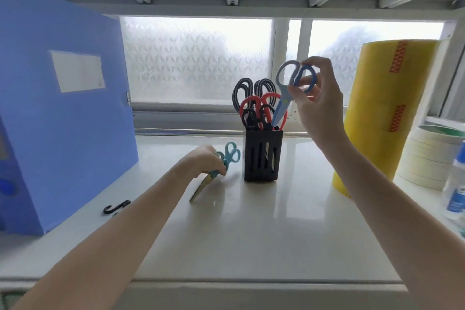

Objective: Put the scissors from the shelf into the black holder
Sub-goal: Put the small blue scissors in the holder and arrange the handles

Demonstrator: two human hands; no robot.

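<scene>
A black slotted holder (263,156) stands upright in the middle of the white shelf (251,229). Several black and red scissors (254,106) stick out of its top, handles up. My right hand (319,106) holds blue scissors (286,90) by the handles, blade tip down just above the holder's right side. Left of the holder, my left hand (206,160) grips teal-handled scissors (221,166) near the pivot. Their zigzag blade points toward me and touches the shelf.
A large blue file box (63,113) stands at the left. A small black hook (117,207) lies in front of it. At the right are a tall yellow tape roll (385,113), stacked white tape rolls (425,158) and a glue bottle (456,191). A frosted window is behind.
</scene>
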